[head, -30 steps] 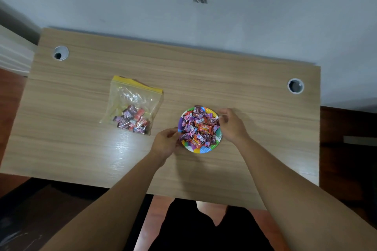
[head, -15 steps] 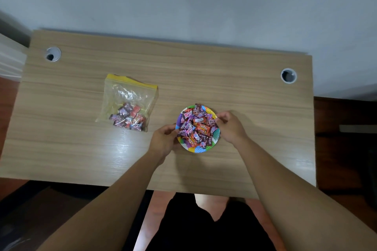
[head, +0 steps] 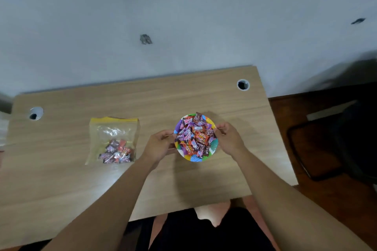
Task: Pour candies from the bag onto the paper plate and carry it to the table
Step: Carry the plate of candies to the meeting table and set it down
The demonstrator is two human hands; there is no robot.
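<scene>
The counter is pale wood-grain laminate, smooth, with a soft sheen near its front edge. Two holes in it carry white plastic-looking rings. The bag is clear, glossy, crinkled plastic with a yellow strip along its top. The plate looks like paper, printed in bright matt colours. The candies wear shiny printed wrappers. The wall behind is matt, pale paint, chipped in two spots. The floor is dark reddish wood.
</scene>
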